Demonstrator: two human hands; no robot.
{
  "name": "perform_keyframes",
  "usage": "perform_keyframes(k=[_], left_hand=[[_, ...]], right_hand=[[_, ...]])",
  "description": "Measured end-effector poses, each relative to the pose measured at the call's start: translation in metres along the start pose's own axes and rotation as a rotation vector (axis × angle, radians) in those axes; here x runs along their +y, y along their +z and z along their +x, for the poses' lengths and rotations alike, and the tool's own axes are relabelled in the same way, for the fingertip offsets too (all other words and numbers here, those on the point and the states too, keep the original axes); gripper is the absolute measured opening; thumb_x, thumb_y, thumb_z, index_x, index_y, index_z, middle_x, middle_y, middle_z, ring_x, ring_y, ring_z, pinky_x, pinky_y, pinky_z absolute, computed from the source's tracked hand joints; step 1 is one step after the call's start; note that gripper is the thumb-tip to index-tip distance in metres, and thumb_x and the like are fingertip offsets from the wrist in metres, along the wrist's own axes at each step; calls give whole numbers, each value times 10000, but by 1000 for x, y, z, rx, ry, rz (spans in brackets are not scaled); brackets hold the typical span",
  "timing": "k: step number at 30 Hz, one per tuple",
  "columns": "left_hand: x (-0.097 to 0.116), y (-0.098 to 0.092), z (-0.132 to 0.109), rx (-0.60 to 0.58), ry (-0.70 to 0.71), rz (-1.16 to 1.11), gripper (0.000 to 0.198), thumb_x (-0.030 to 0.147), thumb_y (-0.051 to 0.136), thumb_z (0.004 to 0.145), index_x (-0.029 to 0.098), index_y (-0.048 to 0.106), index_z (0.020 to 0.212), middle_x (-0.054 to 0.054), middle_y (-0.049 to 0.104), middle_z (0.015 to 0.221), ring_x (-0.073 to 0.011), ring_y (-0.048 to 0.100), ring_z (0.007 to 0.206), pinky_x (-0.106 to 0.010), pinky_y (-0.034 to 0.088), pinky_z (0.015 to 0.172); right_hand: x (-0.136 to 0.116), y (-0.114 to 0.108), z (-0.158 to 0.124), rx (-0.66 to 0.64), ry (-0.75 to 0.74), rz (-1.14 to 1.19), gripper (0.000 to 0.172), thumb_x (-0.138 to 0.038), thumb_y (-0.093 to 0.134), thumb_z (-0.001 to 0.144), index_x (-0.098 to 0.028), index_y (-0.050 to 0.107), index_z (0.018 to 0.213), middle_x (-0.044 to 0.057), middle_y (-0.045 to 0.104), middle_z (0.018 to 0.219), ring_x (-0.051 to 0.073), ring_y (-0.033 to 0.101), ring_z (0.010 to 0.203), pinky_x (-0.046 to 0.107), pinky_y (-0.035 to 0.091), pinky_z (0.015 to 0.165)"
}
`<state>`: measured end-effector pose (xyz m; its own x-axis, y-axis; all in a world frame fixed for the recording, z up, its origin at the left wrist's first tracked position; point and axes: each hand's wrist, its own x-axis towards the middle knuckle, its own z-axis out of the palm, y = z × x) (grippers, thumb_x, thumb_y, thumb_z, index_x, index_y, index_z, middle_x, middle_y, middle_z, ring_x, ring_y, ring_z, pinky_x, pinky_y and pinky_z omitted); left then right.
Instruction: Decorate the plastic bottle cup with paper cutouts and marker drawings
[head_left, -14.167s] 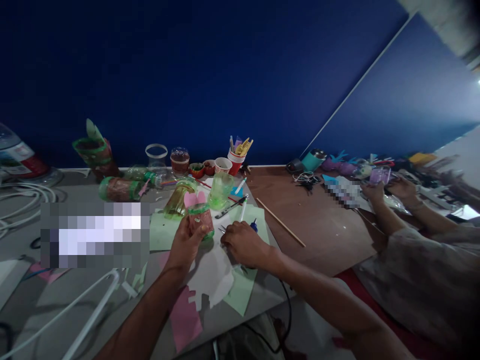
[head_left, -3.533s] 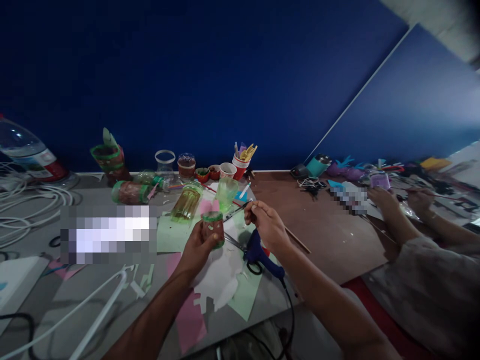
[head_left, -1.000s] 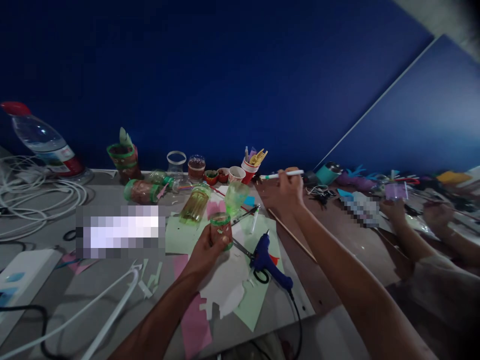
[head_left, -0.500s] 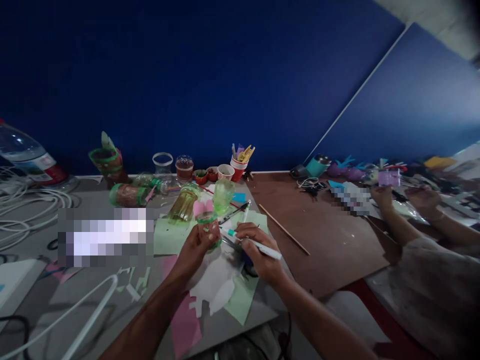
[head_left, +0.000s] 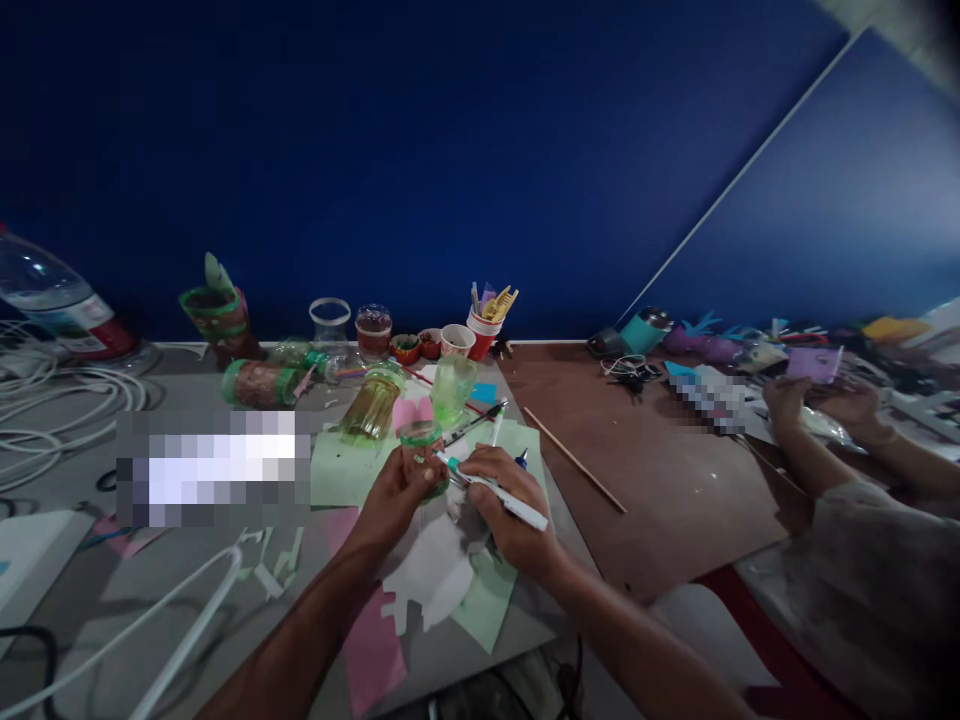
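My left hand [head_left: 397, 490] is wrapped round a small brown-painted plastic cup [head_left: 417, 448] with a green rim and pink ear shapes standing up at its back. In my right hand [head_left: 510, 505] is a white marker pen [head_left: 517, 506], its tip end right at the cup's side; whether it touches, I cannot tell. Beneath both hands lie cut white paper [head_left: 431, 570], green paper [head_left: 487, 600] and pink paper [head_left: 373, 650]. Just behind the cup are a yellow-green plastic cup [head_left: 371, 405] on its side and a pale green plastic cup [head_left: 453, 388].
Paper cups [head_left: 484, 335] with brushes and yellow tools stand by the blue wall. A wooden stick [head_left: 574, 460] lies on the brown board [head_left: 675, 500]. White cables [head_left: 67, 400] coil at left. At right, a co-worker's hands [head_left: 847, 410] hold a purple piece [head_left: 815, 364].
The marker's tip end has come up closer to the cup's side, and my right hand has shifted slightly left. The co-worker's purple piece has moved right. The view has turned slightly.
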<state>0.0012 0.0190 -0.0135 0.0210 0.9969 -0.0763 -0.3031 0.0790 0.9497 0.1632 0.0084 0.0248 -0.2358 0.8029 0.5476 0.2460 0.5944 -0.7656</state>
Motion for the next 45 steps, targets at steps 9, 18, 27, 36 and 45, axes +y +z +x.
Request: perform_keyframes(k=[9, 18, 27, 36, 45], left_hand=[[-7, -4, 2, 1, 18, 61, 354, 446, 714, 673, 171, 578, 851, -14, 618, 789, -167, 569, 764, -276, 449, 716], [-8, -3, 2, -18, 2, 11, 390, 418, 708, 694, 175, 598, 979, -70, 663, 1014, -224, 591, 966, -354, 439, 865], [-10, -4, 2, -63, -49, 22, 475, 469, 725, 669, 166, 592, 1010, -92, 672, 1038, -232, 612, 963, -365, 448, 873], [-4, -1, 0, -55, -45, 56, 498, 477, 729, 652, 161, 597, 1014, -99, 663, 1064, -245, 600, 990, -387, 436, 898], [2, 2, -1, -32, -56, 92, 493, 484, 738, 630, 167, 603, 982, -85, 672, 1043, -241, 602, 995, -355, 447, 878]], right_hand=[[-3, -2, -1, -26, -21, -5, 189, -194, 525, 843, -253, 659, 962, 54, 666, 861, 217, 610, 882, 429, 439, 921], [-4, -6, 0, -8, -31, -17, 169, -177, 531, 829, -237, 667, 908, 43, 673, 813, 200, 616, 811, 423, 431, 917], [-2, -9, 4, 18, -23, -79, 161, -187, 521, 847, -221, 667, 905, 38, 684, 836, 183, 625, 827, 397, 432, 936], [-5, -9, 5, -2, -53, -51, 167, -172, 518, 843, -206, 659, 926, 51, 663, 829, 189, 606, 832, 395, 453, 887], [-5, -9, 4, -16, -74, -31, 178, -165, 512, 846, -209, 651, 948, 61, 650, 847, 196, 586, 856, 392, 475, 840]])
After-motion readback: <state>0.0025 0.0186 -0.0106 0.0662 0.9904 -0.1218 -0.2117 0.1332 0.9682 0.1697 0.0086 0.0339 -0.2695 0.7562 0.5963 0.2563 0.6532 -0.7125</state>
